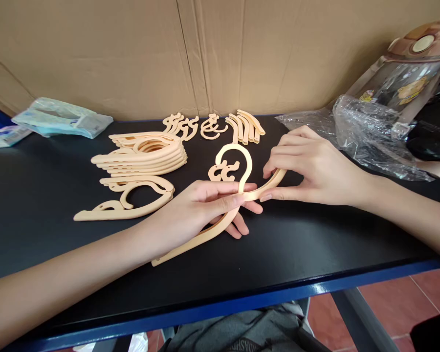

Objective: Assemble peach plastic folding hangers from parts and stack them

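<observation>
A cream plastic folding hanger (246, 166) is held over the black table, its round hook pointing up and away. My left hand (216, 203) pinches it at the joint below the hook, thumb on top and the other fingers underneath. One long arm of the hanger slants down to the left, past my wrist. My right hand (304, 164) grips the other curved arm between thumb and fingers, covering its end. Just behind my left fingers lie small S-shaped hook pieces (227, 171). Folded hangers (143, 161) are stacked left of the hands, with one nearer folded hanger (132, 212) beside them.
At the back lie loose curved arm pieces (247, 128) and small hook parts (179, 126). A plastic packet (60, 117) sits back left. Clear wrapping (374, 132) and a water bottle (399, 78) stand at right. Cardboard (132, 54) walls the rear; the table's blue edge (220, 310) is in front.
</observation>
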`<control>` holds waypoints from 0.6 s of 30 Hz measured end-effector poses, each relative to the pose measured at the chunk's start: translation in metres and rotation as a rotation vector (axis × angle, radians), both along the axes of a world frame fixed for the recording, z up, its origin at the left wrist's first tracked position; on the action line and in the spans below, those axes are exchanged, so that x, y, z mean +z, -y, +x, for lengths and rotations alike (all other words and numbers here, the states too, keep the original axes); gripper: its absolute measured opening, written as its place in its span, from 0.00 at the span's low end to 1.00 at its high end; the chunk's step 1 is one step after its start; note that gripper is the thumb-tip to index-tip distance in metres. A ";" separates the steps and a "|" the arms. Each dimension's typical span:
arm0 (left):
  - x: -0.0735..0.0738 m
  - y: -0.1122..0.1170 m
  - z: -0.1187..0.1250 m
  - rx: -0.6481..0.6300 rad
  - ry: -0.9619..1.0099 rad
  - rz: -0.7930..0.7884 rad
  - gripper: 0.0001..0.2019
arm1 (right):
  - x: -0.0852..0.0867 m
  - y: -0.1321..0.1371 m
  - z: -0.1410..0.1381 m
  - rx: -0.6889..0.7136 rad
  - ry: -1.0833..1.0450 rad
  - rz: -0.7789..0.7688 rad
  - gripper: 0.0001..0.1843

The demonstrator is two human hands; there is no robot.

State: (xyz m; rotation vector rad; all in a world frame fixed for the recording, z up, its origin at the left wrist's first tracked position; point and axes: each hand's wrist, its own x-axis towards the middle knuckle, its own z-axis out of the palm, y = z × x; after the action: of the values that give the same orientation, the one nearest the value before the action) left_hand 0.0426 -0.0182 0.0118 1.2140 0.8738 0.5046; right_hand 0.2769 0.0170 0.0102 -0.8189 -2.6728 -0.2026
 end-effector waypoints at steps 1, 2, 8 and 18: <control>0.000 0.000 0.000 -0.006 0.006 -0.004 0.09 | 0.000 0.000 0.000 0.007 -0.001 0.004 0.27; 0.000 -0.001 -0.001 -0.013 0.011 -0.006 0.09 | 0.000 -0.001 0.000 0.015 -0.003 0.007 0.27; -0.001 0.000 -0.001 -0.019 0.023 -0.005 0.09 | 0.000 0.000 -0.002 0.086 0.010 -0.037 0.23; -0.002 -0.001 -0.001 -0.030 0.014 0.033 0.10 | -0.002 0.002 -0.002 0.025 -0.067 0.139 0.20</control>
State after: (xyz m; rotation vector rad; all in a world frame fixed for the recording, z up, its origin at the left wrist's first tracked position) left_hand 0.0411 -0.0169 0.0098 1.2508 0.8366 0.5042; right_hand 0.2752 0.0151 0.0084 -0.7357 -2.5724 -0.3442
